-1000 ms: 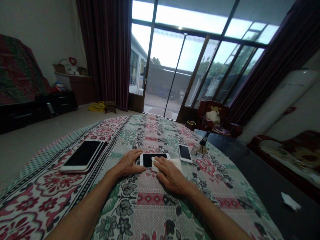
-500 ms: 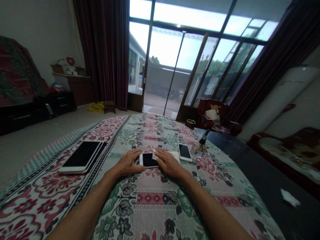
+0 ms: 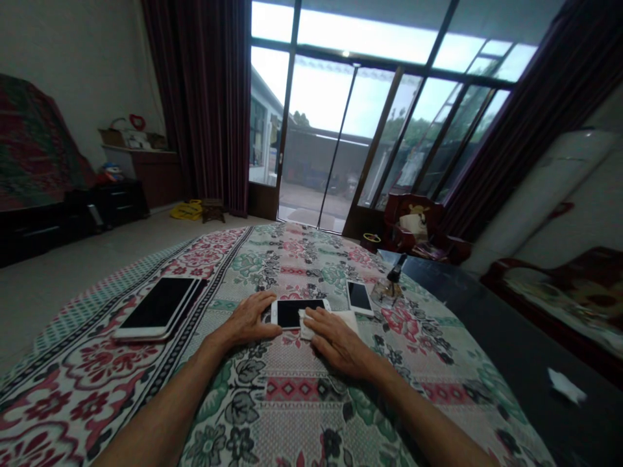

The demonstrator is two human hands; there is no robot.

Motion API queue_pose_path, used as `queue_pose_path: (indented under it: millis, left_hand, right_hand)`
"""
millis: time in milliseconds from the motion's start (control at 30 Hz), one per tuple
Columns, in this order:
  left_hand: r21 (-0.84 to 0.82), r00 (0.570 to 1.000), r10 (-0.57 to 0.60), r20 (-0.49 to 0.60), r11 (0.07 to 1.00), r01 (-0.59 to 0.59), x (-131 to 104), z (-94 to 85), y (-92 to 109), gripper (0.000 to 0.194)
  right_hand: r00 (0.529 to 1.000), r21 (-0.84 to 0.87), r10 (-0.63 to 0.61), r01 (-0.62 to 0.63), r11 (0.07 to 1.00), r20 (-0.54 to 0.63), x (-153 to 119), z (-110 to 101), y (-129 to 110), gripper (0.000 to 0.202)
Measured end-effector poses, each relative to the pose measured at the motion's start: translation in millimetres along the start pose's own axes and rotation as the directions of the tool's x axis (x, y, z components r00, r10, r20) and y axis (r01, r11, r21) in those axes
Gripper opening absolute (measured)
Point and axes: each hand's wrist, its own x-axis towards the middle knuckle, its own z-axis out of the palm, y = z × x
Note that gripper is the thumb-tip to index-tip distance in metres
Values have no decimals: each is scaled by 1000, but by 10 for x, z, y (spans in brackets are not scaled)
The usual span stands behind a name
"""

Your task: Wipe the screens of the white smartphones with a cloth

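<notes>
A white phone (image 3: 291, 313) with a dark screen lies flat on the patterned cloth, its long side running left to right. My left hand (image 3: 250, 318) grips its left end between thumb and fingers. Under the fingers of my right hand (image 3: 335, 337) a white tissue (image 3: 349, 318) is pressed on the phone's lower right part. Just to the right lies another white phone (image 3: 359, 297), untouched. Farther left, a larger white device with a black screen (image 3: 156, 303) rests on another one, partly hidden beneath it.
A glass bottle with a black top (image 3: 389, 288) stands right of the second phone. The flowered tablecloth (image 3: 302, 395) covers the table. A dark surface (image 3: 516, 344) on the right bears a crumpled white tissue (image 3: 566, 386).
My right hand and the tissue have slid toward me and slightly right, showing more of the phone's screen and its right end. My left hand is in nearly the same place.
</notes>
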Motion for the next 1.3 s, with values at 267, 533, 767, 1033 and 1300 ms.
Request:
queue_pose_path:
  millis: [267, 533, 767, 1033, 1300]
  left_hand:
    - [-3, 1000, 14, -3, 1000, -14, 10, -17, 27, 63]
    - [-1, 999, 32, -27, 999, -32, 7, 31, -29, 64]
    - [11, 997, 67, -48, 998, -66, 21, 87, -106, 67]
    - [58, 993, 114, -34, 992, -112, 13, 66, -91, 63]
    - [65, 985, 158, -73, 986, -154, 4, 77, -116, 59]
  right_hand:
    - [993, -10, 23, -24, 1000, -113, 309, 68, 275, 43]
    - [989, 17, 37, -35, 999, -142, 299, 119, 317, 45]
    - [995, 8, -6, 6, 1000, -104, 128, 53, 166, 44]
    - [997, 62, -68, 67, 996, 19, -68, -106, 147, 46]
    - [999, 55, -4, 6, 998, -41, 240, -45, 304, 45]
